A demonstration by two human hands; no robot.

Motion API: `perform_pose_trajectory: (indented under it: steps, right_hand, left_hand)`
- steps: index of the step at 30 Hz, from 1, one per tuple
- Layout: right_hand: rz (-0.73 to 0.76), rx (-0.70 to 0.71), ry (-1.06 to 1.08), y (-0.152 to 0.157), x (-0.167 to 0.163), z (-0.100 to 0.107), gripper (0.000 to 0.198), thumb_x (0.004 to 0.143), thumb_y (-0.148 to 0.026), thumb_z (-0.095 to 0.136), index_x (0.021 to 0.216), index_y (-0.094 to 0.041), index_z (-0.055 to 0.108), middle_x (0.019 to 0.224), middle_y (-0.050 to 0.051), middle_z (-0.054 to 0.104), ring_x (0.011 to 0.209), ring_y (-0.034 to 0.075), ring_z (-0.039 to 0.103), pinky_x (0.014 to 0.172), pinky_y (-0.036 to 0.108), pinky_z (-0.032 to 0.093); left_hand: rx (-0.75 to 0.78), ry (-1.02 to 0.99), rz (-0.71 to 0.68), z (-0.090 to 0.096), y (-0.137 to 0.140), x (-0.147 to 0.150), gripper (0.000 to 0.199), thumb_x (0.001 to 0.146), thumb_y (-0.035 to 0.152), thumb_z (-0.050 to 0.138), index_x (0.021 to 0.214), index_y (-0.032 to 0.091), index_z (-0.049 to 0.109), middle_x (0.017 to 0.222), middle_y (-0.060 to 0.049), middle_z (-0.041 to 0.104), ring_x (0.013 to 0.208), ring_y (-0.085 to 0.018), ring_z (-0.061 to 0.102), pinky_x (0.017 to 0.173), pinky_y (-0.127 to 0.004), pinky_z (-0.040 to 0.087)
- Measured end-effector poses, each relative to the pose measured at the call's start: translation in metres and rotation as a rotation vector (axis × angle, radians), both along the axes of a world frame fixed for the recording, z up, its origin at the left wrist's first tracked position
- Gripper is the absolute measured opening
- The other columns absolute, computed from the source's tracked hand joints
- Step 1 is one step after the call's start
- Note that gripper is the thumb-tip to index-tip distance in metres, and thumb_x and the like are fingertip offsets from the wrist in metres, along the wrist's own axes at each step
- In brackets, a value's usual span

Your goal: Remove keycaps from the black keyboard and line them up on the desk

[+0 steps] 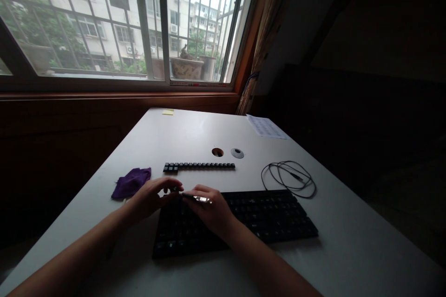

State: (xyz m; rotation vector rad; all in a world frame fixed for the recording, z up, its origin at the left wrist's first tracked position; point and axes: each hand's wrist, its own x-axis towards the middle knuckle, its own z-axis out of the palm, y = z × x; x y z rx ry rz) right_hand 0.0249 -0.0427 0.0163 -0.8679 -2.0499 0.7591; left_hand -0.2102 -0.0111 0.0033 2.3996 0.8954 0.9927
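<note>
Head view: we look down past two bare forearms at a white table (198, 130) standing before a window (118, 32).
Keyboard: we find the black keyboard (265, 218) flat on the near half of the table, set slightly askew, with both hands over its upper left part.
Right hand: the right hand (213, 206) is closed on a slim tool (202, 199), partly shiny, whose tip points left toward the other hand; its exact type we cannot tell.
Left hand: the left hand (151, 196) is curved, thumb and fingertips near each other at the tool's tip. Something small and dark shows there; whether it is pinched we cannot tell.
Keycaps: we note a row of dark keycaps (205, 165) beyond the keyboard, with a short second row at its left end.
Cloth: a crumpled purple cloth (132, 182) lies left of the keyboard, just beside the left hand.
Cable: a black cable (297, 177) lies loosely coiled behind the keyboard's right part.
Table hole: we record a round hole (218, 152) beyond the keycaps, with a grey ring (237, 153) to its right.
Papers: a printed sheet (266, 126) lies at the far right edge, a yellow slip (167, 112) at the far left.
Light: daylight enters through the window; the room's right side is too dark for us to read.
</note>
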Motion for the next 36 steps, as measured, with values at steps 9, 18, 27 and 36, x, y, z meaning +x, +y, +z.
perform_pose_trajectory:
  steps: [9, 18, 27, 36]
  right_hand:
    - [-0.018, 0.026, -0.007, 0.000, -0.003, 0.000, 0.020, 0.095, -0.032, 0.060, 0.109, -0.026, 0.073, 0.091, 0.002, 0.070, 0.079, 0.015, 0.066, 0.074, 0.026, 0.050]
    - [-0.092, 0.017, -0.015, 0.000, -0.003, -0.001, 0.019, 0.093, -0.030, 0.061, 0.107, -0.026, 0.074, 0.087, 0.001, 0.069, 0.077, 0.015, 0.064, 0.072, 0.026, 0.050]
    - [-0.102, 0.036, -0.024, 0.000, -0.004, 0.000, 0.019, 0.094, -0.030, 0.060, 0.106, -0.025, 0.074, 0.086, 0.002, 0.068, 0.076, 0.015, 0.063, 0.071, 0.027, 0.048]
    - [-0.173, 0.113, -0.107, -0.003, -0.004, 0.002, 0.019, 0.094, -0.028, 0.056, 0.079, -0.020, 0.065, 0.077, 0.001, 0.061, 0.071, 0.015, 0.057, 0.067, 0.027, 0.044]
  left_hand:
    - [0.058, 0.014, -0.004, -0.004, 0.000, 0.000, 0.027, 0.093, 0.015, 0.057, 0.119, 0.021, 0.061, 0.098, -0.007, 0.069, 0.080, -0.016, 0.062, 0.072, -0.028, 0.054]
    - [-0.274, -0.253, -0.143, -0.006, 0.005, -0.002, 0.020, 0.090, 0.020, 0.065, 0.110, 0.015, 0.065, 0.114, -0.013, 0.069, 0.099, -0.022, 0.069, 0.087, -0.035, 0.059]
    - [-0.507, -0.304, -0.125, 0.005, 0.004, -0.009, 0.029, 0.094, 0.028, 0.062, 0.119, 0.015, 0.065, 0.121, -0.015, 0.067, 0.106, -0.025, 0.067, 0.093, -0.043, 0.056]
    - [-0.566, -0.495, -0.128, -0.002, 0.007, -0.010, 0.034, 0.095, 0.026, 0.061, 0.127, 0.016, 0.053, 0.123, -0.017, 0.066, 0.103, -0.024, 0.067, 0.090, -0.039, 0.052]
